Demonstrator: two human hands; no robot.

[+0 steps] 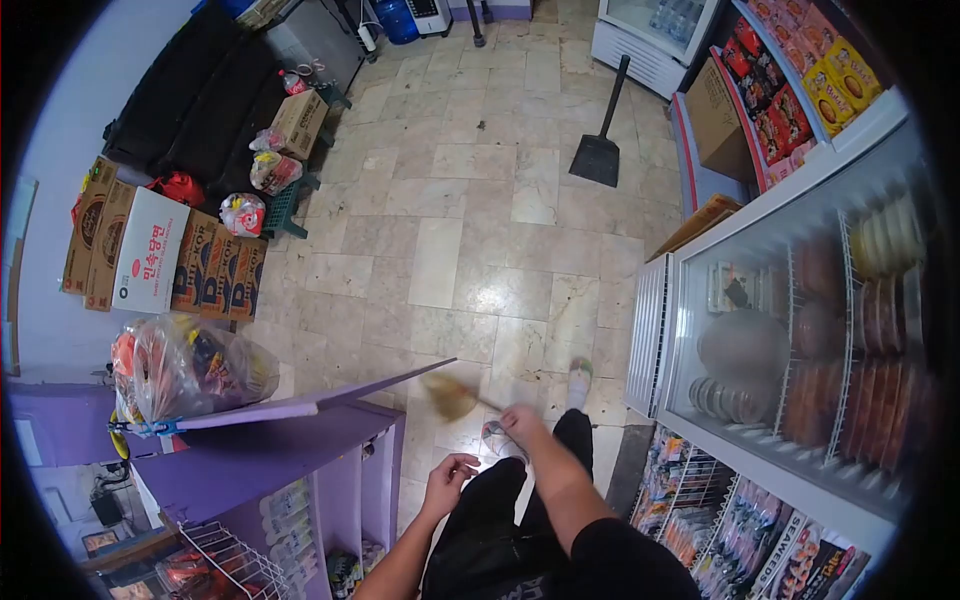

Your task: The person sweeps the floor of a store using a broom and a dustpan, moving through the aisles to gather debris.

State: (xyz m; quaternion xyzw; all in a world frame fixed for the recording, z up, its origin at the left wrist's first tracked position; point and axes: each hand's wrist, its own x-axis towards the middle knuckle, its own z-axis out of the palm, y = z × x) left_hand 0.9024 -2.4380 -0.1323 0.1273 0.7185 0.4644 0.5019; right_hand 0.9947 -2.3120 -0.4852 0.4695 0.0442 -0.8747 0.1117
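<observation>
My right hand (pixel 522 425) is closed round the handle of a broom (pixel 455 397), whose straw-coloured head is blurred by motion and hangs over the tiled floor beside the purple counter flap. My left hand (pixel 452 482) is bare, its fingers loosely bent and apart, in front of my dark trousers and close to the counter's edge. Farther ahead a black long-handled dustpan (pixel 596 158) is on the floor, its handle pointing away from me. My feet, in light footwear, show below the hands.
A glass-door fridge (pixel 650 330) and snack shelves line the right side. At left, a purple counter (pixel 385 480) carries a clear plastic bag (pixel 185 370) of goods. Behind it are cardboard boxes (pixel 200 262), a black sofa (pixel 190 100) and a green stool (pixel 290 200).
</observation>
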